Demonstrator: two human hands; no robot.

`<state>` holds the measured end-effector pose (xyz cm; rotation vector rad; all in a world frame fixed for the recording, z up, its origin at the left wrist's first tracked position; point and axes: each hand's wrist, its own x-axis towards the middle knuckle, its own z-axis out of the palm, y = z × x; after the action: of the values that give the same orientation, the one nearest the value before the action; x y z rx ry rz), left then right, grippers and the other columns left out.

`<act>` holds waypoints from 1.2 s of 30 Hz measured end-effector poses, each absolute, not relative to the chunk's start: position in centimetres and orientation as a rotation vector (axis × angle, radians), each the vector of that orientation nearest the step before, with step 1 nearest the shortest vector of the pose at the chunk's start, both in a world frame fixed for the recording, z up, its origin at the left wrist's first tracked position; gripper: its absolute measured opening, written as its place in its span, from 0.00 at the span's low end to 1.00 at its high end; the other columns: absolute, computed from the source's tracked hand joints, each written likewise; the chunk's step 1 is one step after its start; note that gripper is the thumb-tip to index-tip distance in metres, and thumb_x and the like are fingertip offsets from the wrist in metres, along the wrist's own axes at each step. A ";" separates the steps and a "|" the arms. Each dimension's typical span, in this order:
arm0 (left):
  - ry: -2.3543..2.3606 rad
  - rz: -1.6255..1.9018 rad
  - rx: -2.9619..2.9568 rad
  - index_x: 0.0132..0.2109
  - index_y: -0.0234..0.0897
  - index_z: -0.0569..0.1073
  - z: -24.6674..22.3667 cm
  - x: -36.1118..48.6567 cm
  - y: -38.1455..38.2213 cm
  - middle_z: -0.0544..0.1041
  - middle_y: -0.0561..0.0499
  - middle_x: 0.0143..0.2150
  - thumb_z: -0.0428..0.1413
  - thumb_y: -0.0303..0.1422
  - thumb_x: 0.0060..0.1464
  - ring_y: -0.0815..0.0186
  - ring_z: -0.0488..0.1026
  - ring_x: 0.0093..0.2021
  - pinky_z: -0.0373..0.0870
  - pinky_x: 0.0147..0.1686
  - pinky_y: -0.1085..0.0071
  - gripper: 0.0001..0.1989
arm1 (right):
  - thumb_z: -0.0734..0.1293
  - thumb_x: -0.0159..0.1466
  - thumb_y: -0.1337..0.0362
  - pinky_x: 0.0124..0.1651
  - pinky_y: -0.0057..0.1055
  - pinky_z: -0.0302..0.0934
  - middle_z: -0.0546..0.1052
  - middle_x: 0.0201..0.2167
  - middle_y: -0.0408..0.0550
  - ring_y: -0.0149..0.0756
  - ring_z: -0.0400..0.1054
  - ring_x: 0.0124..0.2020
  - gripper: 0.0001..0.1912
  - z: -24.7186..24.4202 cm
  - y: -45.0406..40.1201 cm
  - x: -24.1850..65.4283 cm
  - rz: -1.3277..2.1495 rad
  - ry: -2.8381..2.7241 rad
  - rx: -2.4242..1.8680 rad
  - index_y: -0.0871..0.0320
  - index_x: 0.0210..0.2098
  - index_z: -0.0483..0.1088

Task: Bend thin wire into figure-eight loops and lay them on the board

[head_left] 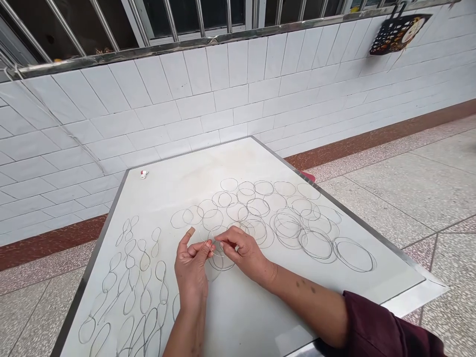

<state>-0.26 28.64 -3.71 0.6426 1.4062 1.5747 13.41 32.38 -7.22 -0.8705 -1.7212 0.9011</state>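
Note:
Over the middle of the white table, my left hand (194, 263) pinches a thin wire ring (219, 250) between thumb and fingers, one finger raised with a tan wrap on its tip. Close on its right, my right hand (245, 250) has thumb and forefinger pressed together at the ring's upper right side. The ring is thin and partly lost against other wire circles beneath. Many round wire loops (316, 244) overlap on the table to the right and behind my hands. Figure-eight twisted wires (145, 260) lie at the left.
The white table (238, 163) has a grey metal edge. A small red and white object (144, 174) sits near its back left corner. Behind stands a tiled wall (208, 114) below barred windows, with a black basket (397, 34) hanging at the upper right.

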 end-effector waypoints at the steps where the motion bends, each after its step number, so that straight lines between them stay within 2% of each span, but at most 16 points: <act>1: 1.402 1.571 0.644 0.63 0.38 0.66 -3.7 -0.2 28.7 0.76 0.56 0.28 0.69 0.34 0.44 0.69 0.73 0.31 0.70 0.49 0.63 0.39 | 0.62 0.63 0.72 0.33 0.29 0.64 0.70 0.30 0.43 0.31 0.65 0.30 0.14 -7.2 32.4 13.4 0.904 -1.730 -0.871 0.51 0.43 0.75; 8: 1.405 1.562 0.638 0.63 0.36 0.66 -3.3 0.0 28.6 0.77 0.56 0.27 0.69 0.35 0.44 0.69 0.73 0.31 0.71 0.47 0.65 0.40 | 0.63 0.64 0.73 0.34 0.28 0.64 0.73 0.31 0.44 0.31 0.66 0.31 0.15 -7.3 32.3 13.2 0.917 -1.734 -0.865 0.51 0.42 0.76; 15: 1.407 1.530 0.646 0.62 0.37 0.68 -3.5 -0.2 28.5 0.77 0.56 0.28 0.70 0.36 0.43 0.69 0.73 0.31 0.72 0.47 0.66 0.39 | 0.64 0.67 0.70 0.39 0.30 0.65 0.76 0.30 0.43 0.33 0.68 0.36 0.11 -6.6 32.2 13.1 0.940 -1.725 -0.880 0.50 0.39 0.77; 20: 1.395 1.500 0.629 0.62 0.35 0.68 -3.7 -0.4 28.6 0.77 0.56 0.28 0.70 0.36 0.42 0.70 0.71 0.29 0.71 0.47 0.66 0.39 | 0.65 0.67 0.68 0.39 0.31 0.66 0.77 0.30 0.42 0.34 0.69 0.36 0.09 -6.3 32.0 13.1 0.986 -1.705 -0.912 0.51 0.37 0.77; 28: 1.416 1.447 0.702 0.58 0.35 0.72 -3.9 -0.5 28.7 0.79 0.53 0.30 0.69 0.37 0.44 0.68 0.73 0.32 0.71 0.45 0.65 0.33 | 0.63 0.68 0.67 0.39 0.32 0.67 0.78 0.31 0.43 0.34 0.70 0.36 0.09 -7.0 32.4 13.4 0.909 -1.775 -0.888 0.51 0.37 0.76; 36: 1.449 1.360 0.733 0.57 0.35 0.73 -3.7 -0.7 28.8 0.80 0.51 0.31 0.69 0.37 0.44 0.65 0.75 0.36 0.72 0.46 0.65 0.33 | 0.63 0.68 0.67 0.38 0.31 0.66 0.77 0.30 0.43 0.34 0.70 0.35 0.08 -7.4 32.6 13.7 0.861 -1.845 -0.909 0.53 0.35 0.74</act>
<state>-0.71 28.84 -3.69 0.7328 1.4488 1.3604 13.69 32.57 -7.35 -0.9090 -1.8449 0.8611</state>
